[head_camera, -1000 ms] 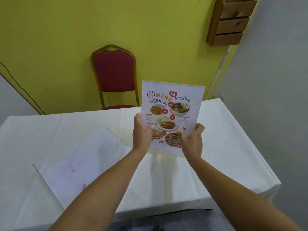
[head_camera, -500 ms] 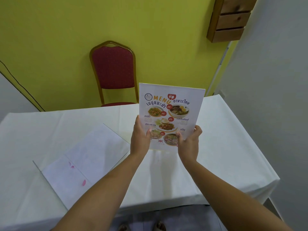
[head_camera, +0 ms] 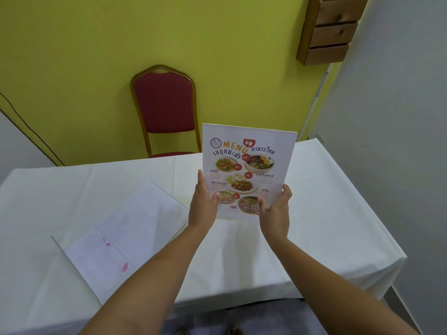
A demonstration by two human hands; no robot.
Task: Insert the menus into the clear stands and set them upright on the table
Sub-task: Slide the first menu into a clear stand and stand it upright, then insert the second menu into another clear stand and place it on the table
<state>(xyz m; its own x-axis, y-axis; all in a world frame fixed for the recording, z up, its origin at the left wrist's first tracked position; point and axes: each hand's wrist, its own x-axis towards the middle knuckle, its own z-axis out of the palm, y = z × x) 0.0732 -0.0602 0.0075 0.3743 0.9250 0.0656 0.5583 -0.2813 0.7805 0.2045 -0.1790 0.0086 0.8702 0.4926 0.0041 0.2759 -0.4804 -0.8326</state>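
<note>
A menu sheet (head_camera: 251, 163) with food pictures stands upright inside a clear stand, held a little above the white table (head_camera: 326, 213). My left hand (head_camera: 202, 204) grips its lower left edge and my right hand (head_camera: 275, 211) grips its lower right corner. A second clear stand (head_camera: 121, 235) lies flat on the table to the left, with a white sheet and pink marks showing through it. The held stand's base is hidden behind my hands.
A red chair with a gold frame (head_camera: 164, 110) stands behind the table against the yellow-green wall. A wooden shelf unit (head_camera: 331, 30) hangs at the upper right. A grey wall runs close along the table's right side.
The menu in its stand has dropped slightly lower toward the table, both hands keeping their grip. The view has shifted a little.
</note>
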